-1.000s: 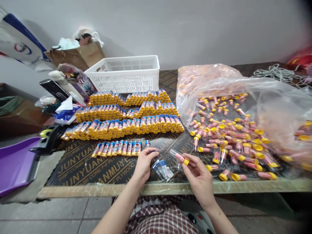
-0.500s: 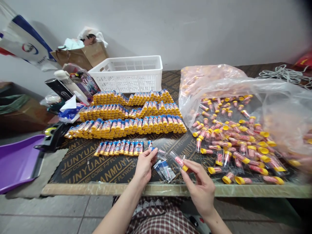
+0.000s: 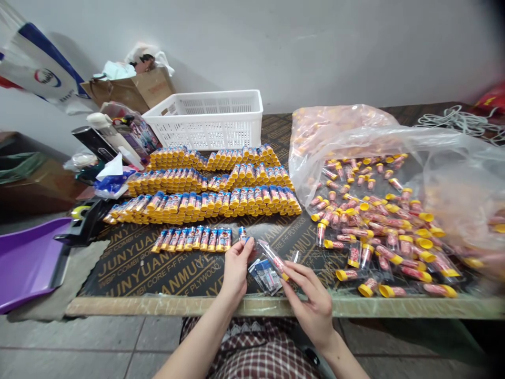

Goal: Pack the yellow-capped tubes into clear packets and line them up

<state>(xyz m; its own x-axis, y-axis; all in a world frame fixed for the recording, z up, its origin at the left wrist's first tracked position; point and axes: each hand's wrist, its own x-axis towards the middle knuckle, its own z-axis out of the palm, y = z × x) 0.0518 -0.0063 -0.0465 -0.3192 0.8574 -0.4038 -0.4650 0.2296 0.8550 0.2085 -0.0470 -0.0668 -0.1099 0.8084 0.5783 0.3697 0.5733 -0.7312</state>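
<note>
One clear, yellow-capped plastic tube of pink pieces (image 3: 275,259) is pinched by the fingers of the right hand (image 3: 314,301) above the black lettered desk (image 3: 152,271); the left hand (image 3: 237,267) pinches a blue-edged clear plastic sleeve (image 3: 254,244). Straight alignment should avoid creasing.

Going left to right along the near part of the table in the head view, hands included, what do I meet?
Tape dispenser, short row of labelled tubes, left hand, printed wrappers, right hand, loose pile of yellow-capped tubes.

The held tube (image 3: 273,257) looks clear, smooth, glossy plastic.
</note>
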